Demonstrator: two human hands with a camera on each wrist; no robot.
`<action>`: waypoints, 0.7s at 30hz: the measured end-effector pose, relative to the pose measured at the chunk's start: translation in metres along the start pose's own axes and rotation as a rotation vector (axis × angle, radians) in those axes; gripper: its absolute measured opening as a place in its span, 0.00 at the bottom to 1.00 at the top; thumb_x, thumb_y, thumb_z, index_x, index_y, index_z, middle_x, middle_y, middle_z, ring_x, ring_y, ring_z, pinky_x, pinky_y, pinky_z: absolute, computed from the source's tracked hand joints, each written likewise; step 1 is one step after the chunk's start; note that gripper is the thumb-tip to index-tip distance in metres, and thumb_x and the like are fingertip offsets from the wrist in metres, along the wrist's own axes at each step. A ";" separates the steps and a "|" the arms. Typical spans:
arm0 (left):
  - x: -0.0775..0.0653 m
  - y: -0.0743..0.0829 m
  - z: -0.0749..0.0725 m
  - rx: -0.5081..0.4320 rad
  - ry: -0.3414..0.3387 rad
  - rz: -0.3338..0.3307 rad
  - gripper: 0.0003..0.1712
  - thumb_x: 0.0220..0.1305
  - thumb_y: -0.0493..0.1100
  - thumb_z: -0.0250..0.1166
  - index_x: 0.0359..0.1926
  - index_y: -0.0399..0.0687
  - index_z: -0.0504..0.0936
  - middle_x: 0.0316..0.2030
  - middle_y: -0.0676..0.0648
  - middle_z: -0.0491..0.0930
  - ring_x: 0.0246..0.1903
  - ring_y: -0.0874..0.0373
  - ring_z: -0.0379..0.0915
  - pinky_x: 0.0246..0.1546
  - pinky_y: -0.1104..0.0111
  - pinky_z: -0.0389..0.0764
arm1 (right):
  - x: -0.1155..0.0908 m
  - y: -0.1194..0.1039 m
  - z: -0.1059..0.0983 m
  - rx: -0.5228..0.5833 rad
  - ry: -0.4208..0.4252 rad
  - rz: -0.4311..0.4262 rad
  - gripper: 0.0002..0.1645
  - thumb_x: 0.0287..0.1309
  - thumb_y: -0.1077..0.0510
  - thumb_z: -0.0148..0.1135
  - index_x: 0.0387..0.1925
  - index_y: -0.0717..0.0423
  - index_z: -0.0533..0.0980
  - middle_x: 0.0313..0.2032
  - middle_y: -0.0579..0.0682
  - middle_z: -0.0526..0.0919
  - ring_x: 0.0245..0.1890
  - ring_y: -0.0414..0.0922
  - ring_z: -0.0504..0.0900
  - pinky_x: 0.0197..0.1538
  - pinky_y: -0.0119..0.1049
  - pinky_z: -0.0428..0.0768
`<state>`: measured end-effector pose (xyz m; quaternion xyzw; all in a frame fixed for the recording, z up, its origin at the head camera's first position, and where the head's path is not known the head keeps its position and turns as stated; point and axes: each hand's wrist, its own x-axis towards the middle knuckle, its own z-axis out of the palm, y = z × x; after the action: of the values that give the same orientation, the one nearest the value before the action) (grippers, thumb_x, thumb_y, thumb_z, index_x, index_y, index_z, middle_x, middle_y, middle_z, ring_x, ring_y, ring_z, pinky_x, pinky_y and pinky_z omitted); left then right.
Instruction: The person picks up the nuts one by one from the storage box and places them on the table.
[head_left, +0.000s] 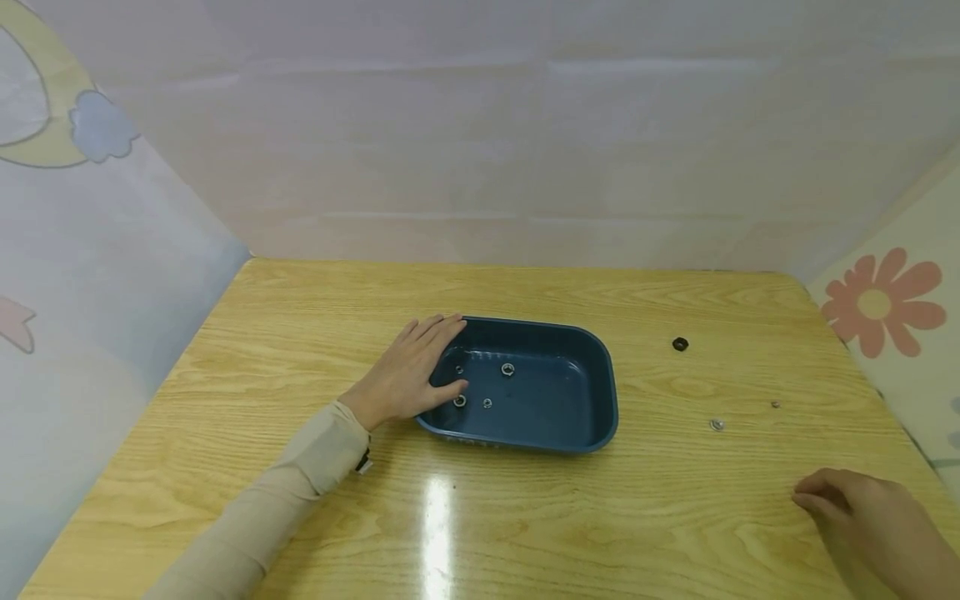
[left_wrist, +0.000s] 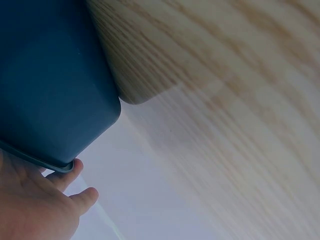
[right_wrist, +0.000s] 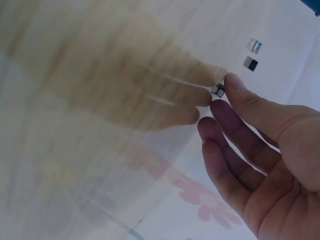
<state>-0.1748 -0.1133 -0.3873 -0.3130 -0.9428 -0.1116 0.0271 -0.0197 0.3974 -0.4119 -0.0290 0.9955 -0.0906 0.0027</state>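
Observation:
My left hand (head_left: pixel 412 371) lies over the left end of a dark blue plastic bin (head_left: pixel 551 398), fingers on its far left rim and thumb reaching inside. In the left wrist view, fingertips (left_wrist: pixel 75 167) show at the bin's rim. Inside the bin are several metal nuts, among them a larger one (head_left: pixel 507 369) and a smaller one (head_left: pixel 487 403). My right hand (head_left: pixel 873 512) is low over the table at the front right, thumb and index finger brought together. The right wrist view shows a small nut (right_wrist: pixel 218 90) pinched between those fingertips, right at the tabletop.
To the bin's right on the wood-grain table (head_left: pixel 645 517) lie a black nut (head_left: pixel 680 343), a silver nut (head_left: pixel 717 425) and a tiny nut (head_left: pixel 776 404). A pale wall covering (head_left: pixel 525 150) rises behind the table, with printed panels at both sides.

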 end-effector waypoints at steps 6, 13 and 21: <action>0.000 0.000 0.000 -0.004 0.004 0.004 0.48 0.58 0.64 0.55 0.71 0.51 0.47 0.71 0.49 0.49 0.70 0.49 0.46 0.70 0.50 0.46 | 0.004 -0.003 -0.007 0.028 -0.041 0.023 0.17 0.51 0.49 0.64 0.31 0.60 0.80 0.25 0.46 0.83 0.18 0.28 0.71 0.23 0.36 0.76; 0.000 -0.001 0.001 0.004 0.009 0.007 0.47 0.58 0.65 0.54 0.71 0.51 0.47 0.71 0.49 0.49 0.70 0.49 0.46 0.70 0.51 0.47 | 0.014 -0.016 -0.019 0.045 -0.098 0.024 0.24 0.57 0.46 0.57 0.40 0.65 0.78 0.30 0.51 0.83 0.23 0.39 0.76 0.26 0.43 0.76; 0.000 -0.001 0.001 0.008 0.005 0.006 0.47 0.58 0.65 0.53 0.71 0.51 0.47 0.71 0.49 0.49 0.70 0.50 0.45 0.70 0.51 0.47 | 0.025 -0.050 -0.029 0.018 0.043 -0.045 0.26 0.55 0.40 0.58 0.42 0.58 0.78 0.40 0.64 0.80 0.24 0.45 0.77 0.25 0.44 0.74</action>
<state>-0.1760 -0.1139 -0.3887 -0.3154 -0.9422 -0.1085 0.0312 -0.0424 0.3522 -0.3743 -0.0495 0.9935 -0.1001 -0.0207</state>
